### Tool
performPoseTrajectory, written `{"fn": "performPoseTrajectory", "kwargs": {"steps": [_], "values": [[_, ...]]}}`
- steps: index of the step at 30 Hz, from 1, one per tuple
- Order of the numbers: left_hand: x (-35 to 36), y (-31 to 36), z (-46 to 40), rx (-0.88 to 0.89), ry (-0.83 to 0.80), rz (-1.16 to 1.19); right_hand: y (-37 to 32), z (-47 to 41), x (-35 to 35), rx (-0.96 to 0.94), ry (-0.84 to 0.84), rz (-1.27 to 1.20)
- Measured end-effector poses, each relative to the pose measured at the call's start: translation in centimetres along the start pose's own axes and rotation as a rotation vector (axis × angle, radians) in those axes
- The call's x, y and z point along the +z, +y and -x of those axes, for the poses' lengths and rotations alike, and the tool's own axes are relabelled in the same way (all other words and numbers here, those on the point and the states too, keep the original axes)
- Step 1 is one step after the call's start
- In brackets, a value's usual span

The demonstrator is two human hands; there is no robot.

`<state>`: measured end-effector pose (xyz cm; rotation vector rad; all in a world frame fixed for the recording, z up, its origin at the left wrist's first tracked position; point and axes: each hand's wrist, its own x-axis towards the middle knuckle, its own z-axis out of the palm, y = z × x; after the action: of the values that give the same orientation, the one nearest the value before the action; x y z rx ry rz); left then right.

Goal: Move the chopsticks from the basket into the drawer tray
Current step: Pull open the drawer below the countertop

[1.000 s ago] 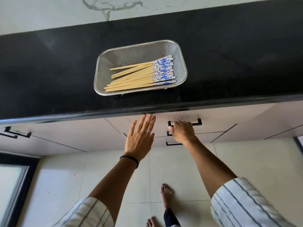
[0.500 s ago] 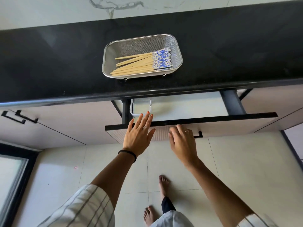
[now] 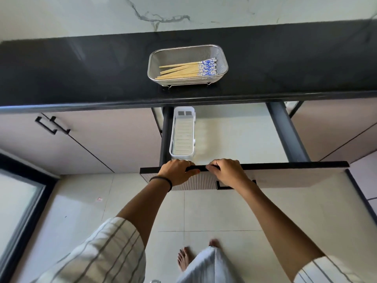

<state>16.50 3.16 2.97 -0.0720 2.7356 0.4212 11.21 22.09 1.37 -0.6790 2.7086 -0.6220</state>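
Note:
Several wooden chopsticks (image 3: pixel 183 70) with blue-and-white patterned ends lie in a steel mesh basket (image 3: pixel 222 58) on the black countertop. Below it a drawer (image 3: pixel 285 166) stands pulled out. A narrow white tray (image 3: pixel 172 137) sits at the drawer's left side, with nothing in it. My left hand (image 3: pixel 177 172) grips the top edge of the drawer front, just in front of the tray. My right hand (image 3: pixel 228 171) grips the same edge beside it, fingers curled over the rim.
The black countertop (image 3: pixel 81 74) runs the full width, with a marble wall behind. Closed cabinet doors with black handles (image 3: pixel 52 125) flank the drawer. Dark drawer rails (image 3: pixel 285 129) show on both sides. My bare feet (image 3: pixel 183 260) stand on the tiled floor.
The drawer went from closed to pulled far out, baring the white tray. Both hands moved from the drawer face up onto its top edge and now grip it.

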Motion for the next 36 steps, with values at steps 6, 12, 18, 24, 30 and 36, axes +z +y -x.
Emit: {"fn": "performPoseTrajectory", "kwargs": {"steps": [6, 12, 18, 24, 30, 36], "values": [[0.4, 1.3, 3.1, -0.043, -0.17, 0.083, -0.3, 2.7, -0.7, 0.096, -0.22, -0.127], [2.0, 2.3, 6.0, -0.081, -0.24, 0.145, -0.4, 5.0, -0.5, 0.079, -0.329, -0.09], [2.7, 3.1, 7.8, -0.119, -0.329, 0.096, -0.9, 6.4, -0.7, 0.056, -0.475, -0.103], [2.7, 3.7, 8.9, -0.171, -0.418, 0.096, -1.6, 6.8, -1.2, 0.061, -0.711, -0.089], [1.9, 4.0, 7.8, -0.239, -0.595, 0.148, -2.1, 5.8, -0.7, 0.075, -0.917, -0.065], [0.8, 2.8, 4.5, -0.286, -0.744, 0.355, -2.8, 2.3, -0.8, 0.112, -1.013, -0.007]]}}
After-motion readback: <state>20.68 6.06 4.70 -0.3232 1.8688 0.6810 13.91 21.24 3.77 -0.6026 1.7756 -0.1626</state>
